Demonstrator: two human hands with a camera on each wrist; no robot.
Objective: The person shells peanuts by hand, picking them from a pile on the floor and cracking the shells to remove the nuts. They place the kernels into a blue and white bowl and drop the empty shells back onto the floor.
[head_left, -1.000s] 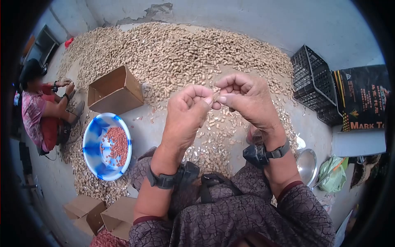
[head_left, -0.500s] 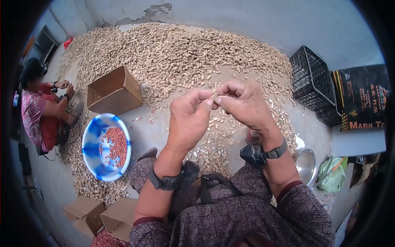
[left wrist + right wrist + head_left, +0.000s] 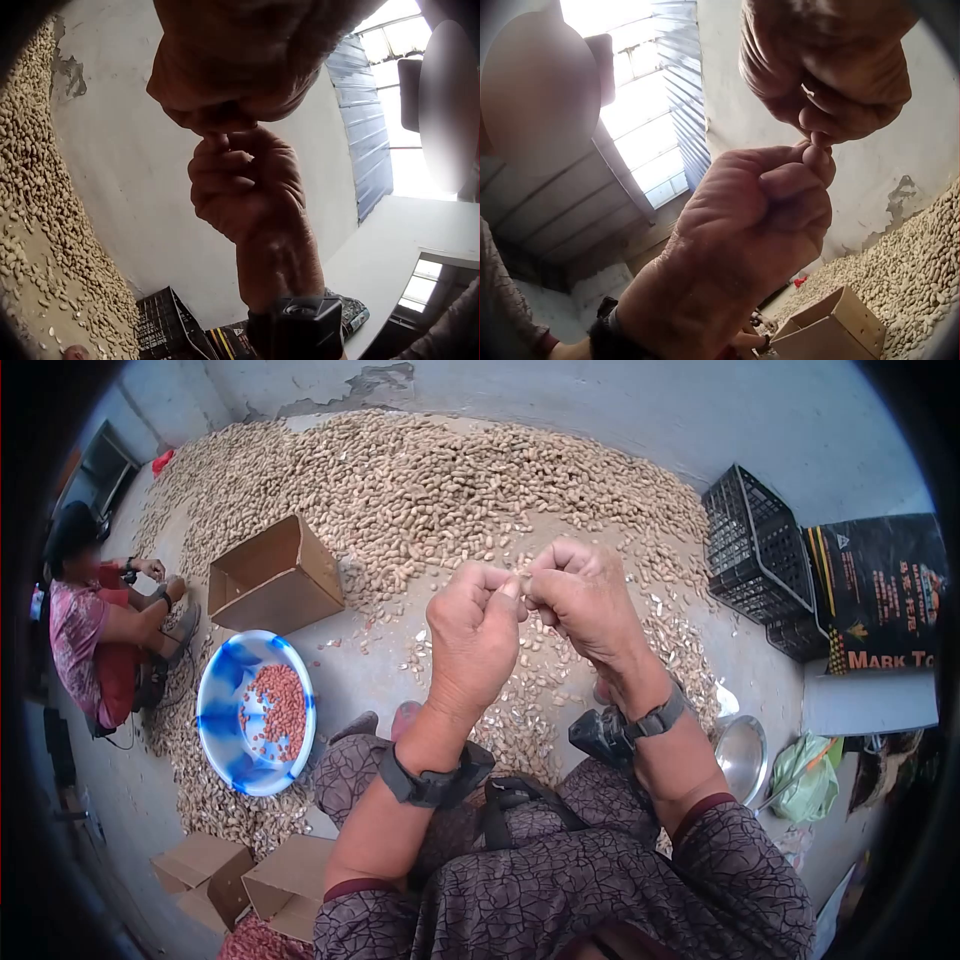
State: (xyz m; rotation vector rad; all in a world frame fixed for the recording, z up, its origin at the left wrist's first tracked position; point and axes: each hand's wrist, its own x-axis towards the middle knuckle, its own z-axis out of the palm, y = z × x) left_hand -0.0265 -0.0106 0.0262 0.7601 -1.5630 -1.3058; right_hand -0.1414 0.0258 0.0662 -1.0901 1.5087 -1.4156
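Observation:
Held up before my body, my left hand [image 3: 470, 635] and right hand [image 3: 585, 600] meet fingertip to fingertip. Between thumbs and forefingers they pinch a small peanut [image 3: 524, 586], mostly covered by the fingers. In the left wrist view the right hand [image 3: 251, 184] is below, its fingers curled against the left hand [image 3: 232, 67]. From the right wrist, the left thumb and forefinger press together at the same spot. Below them, shells and peanuts [image 3: 520, 710] lie scattered on the floor. A blue-and-white basin [image 3: 225, 755] with red shelled kernels [image 3: 280, 705] stands to the left.
A large heap of unshelled peanuts [image 3: 420, 490] runs along the wall. An open cardboard box [image 3: 290, 595] stands behind the basin, with cut boxes [image 3: 290, 880] near front left. Black crates [image 3: 755, 550], a metal bowl [image 3: 742, 760] and a green bag [image 3: 810, 785] are right. Another person [image 3: 95, 620] sits left.
My left hand has shifted a little right and turned more upright. The right hand has rotated, its knuckles now higher. Both still meet at the fingertips. The other person's hands moved slightly.

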